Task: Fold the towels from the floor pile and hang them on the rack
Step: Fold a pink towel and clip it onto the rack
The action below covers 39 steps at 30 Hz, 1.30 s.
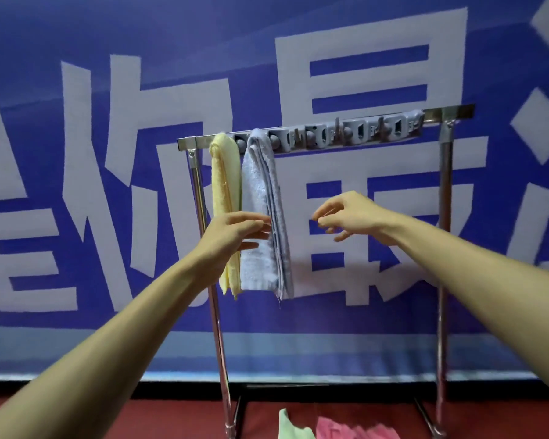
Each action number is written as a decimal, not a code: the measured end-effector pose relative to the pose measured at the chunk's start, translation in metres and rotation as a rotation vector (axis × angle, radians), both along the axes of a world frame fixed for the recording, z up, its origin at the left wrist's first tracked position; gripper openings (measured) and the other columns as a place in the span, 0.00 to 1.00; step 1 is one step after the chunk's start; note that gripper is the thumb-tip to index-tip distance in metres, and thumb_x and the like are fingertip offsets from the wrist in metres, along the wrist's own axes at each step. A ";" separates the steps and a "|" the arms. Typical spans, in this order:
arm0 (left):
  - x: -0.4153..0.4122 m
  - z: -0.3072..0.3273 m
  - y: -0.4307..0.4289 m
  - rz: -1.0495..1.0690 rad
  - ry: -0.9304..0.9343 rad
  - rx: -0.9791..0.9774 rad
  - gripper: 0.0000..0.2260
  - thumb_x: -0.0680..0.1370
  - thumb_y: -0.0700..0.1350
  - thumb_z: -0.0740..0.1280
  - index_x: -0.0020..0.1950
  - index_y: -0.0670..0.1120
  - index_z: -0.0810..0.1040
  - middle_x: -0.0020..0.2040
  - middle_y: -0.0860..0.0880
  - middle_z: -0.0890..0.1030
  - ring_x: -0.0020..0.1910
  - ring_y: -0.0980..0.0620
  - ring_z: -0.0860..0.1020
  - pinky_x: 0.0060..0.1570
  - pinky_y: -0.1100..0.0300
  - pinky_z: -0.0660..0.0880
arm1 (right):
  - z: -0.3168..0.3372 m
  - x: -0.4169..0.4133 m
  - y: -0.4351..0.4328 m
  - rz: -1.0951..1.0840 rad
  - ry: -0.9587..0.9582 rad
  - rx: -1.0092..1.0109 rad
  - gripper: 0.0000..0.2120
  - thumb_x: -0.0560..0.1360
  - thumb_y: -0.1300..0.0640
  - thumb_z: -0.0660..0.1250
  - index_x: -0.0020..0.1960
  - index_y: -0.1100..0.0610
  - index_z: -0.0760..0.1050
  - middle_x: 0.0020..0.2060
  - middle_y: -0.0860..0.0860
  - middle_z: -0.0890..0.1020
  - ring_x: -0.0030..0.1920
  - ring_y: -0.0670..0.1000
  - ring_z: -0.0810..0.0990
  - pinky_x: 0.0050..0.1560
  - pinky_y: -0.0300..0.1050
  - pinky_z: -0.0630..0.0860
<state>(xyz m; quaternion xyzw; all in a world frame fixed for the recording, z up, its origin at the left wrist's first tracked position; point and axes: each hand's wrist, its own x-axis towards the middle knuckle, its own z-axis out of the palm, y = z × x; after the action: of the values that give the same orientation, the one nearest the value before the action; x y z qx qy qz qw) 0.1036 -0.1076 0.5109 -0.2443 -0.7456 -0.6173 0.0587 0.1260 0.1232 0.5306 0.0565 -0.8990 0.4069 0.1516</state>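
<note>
A metal rack [445, 185] stands in front of me. A folded yellow towel [224, 179] and a folded pale blue towel [260, 191] hang side by side at the left end of its top bar. My left hand [232, 236] reaches in with straight fingers touching the front of the blue towel at mid height. My right hand [346, 215] hovers to the right of the blue towel, clear of it, fingers loosely curled and holding nothing. On the floor at the bottom edge lie a green towel [290, 427] and a pink towel [355, 432] of the pile.
A grey strip of hooks and clips [346, 133] runs along the top bar, bare to the right of the towels. A blue banner with large white characters [362, 74] covers the wall behind. The floor [140, 419] is red.
</note>
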 end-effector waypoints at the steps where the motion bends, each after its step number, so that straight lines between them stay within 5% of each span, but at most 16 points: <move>1: 0.010 -0.009 0.002 -0.028 -0.026 -0.029 0.09 0.79 0.39 0.64 0.56 0.40 0.81 0.52 0.42 0.84 0.52 0.47 0.82 0.54 0.57 0.77 | -0.008 0.011 0.005 0.002 -0.025 0.025 0.08 0.77 0.61 0.65 0.55 0.58 0.79 0.48 0.54 0.82 0.48 0.51 0.80 0.42 0.42 0.80; 10: 0.045 -0.135 0.048 -0.193 -0.134 -0.402 0.07 0.78 0.38 0.65 0.54 0.43 0.80 0.46 0.46 0.83 0.45 0.53 0.80 0.49 0.61 0.73 | -0.126 0.054 0.046 0.028 -0.270 -0.131 0.10 0.79 0.61 0.62 0.57 0.61 0.77 0.48 0.58 0.83 0.44 0.53 0.81 0.46 0.47 0.80; 16: 0.019 -0.239 0.080 -0.330 -0.302 -0.543 0.05 0.78 0.38 0.65 0.51 0.42 0.81 0.40 0.46 0.82 0.40 0.52 0.78 0.46 0.61 0.72 | -0.238 0.023 0.074 -0.046 -0.463 -0.229 0.08 0.78 0.65 0.62 0.55 0.63 0.76 0.40 0.55 0.80 0.36 0.50 0.77 0.35 0.41 0.76; 25: -0.016 -0.379 0.103 -0.382 -0.567 -0.703 0.09 0.80 0.37 0.60 0.56 0.40 0.78 0.46 0.46 0.82 0.40 0.56 0.79 0.37 0.73 0.71 | -0.399 -0.010 0.094 -0.118 -0.734 -0.190 0.08 0.77 0.67 0.61 0.50 0.59 0.77 0.36 0.52 0.79 0.32 0.47 0.75 0.30 0.37 0.76; 30: -0.038 -0.443 0.099 -0.341 -0.674 -0.781 0.10 0.80 0.37 0.59 0.55 0.40 0.79 0.47 0.45 0.82 0.40 0.54 0.79 0.38 0.68 0.72 | -0.476 -0.023 0.098 -0.231 -0.792 -0.147 0.10 0.75 0.67 0.60 0.43 0.62 0.81 0.33 0.54 0.80 0.31 0.48 0.76 0.34 0.43 0.77; 32: -0.043 -0.463 0.101 -0.321 -0.704 -0.790 0.10 0.80 0.37 0.59 0.56 0.40 0.79 0.49 0.43 0.82 0.40 0.54 0.79 0.37 0.69 0.72 | -0.506 -0.027 0.098 -0.283 -0.804 -0.142 0.10 0.75 0.65 0.62 0.40 0.61 0.80 0.38 0.58 0.83 0.33 0.51 0.78 0.35 0.45 0.78; 36: -0.052 -0.497 0.101 -0.312 -0.745 -0.785 0.10 0.80 0.38 0.61 0.57 0.38 0.78 0.51 0.41 0.81 0.40 0.53 0.78 0.33 0.75 0.72 | -0.561 -0.031 0.090 -0.230 -0.955 -0.046 0.12 0.76 0.60 0.63 0.55 0.62 0.80 0.49 0.57 0.83 0.46 0.52 0.78 0.44 0.43 0.76; 39: -0.063 -0.517 0.099 -0.288 -0.756 -0.763 0.09 0.80 0.38 0.61 0.57 0.38 0.78 0.50 0.42 0.81 0.40 0.54 0.78 0.32 0.75 0.71 | -0.607 -0.033 0.080 -0.388 -1.001 0.032 0.18 0.74 0.50 0.66 0.55 0.62 0.79 0.54 0.61 0.82 0.54 0.59 0.81 0.49 0.46 0.76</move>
<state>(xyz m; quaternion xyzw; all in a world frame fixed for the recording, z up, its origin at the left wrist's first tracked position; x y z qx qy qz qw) 0.0407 -0.0082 -0.0058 -0.1093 -0.8444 -0.3501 -0.3904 0.0931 0.2029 -0.0769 -0.3092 -0.8614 0.3351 -0.2240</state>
